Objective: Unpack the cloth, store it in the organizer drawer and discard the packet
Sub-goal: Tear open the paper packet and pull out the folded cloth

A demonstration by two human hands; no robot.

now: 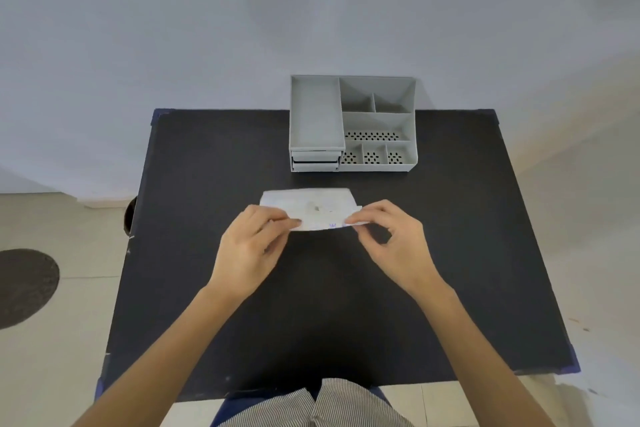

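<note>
White packet [310,206] above mid-table [207,288], pinched at near corners by left hand [251,246] and right hand [398,246]. Behind, grey organizer [351,123]: both drawers [315,161] shut, open compartments bare. Cloth not discernible.

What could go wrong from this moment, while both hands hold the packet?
The left hand and right hand pinch only the near edge of the packet; a hard pull might tear it unevenly or drop the cloth. The organizer drawers look closed, so storing needs a free hand.
</note>
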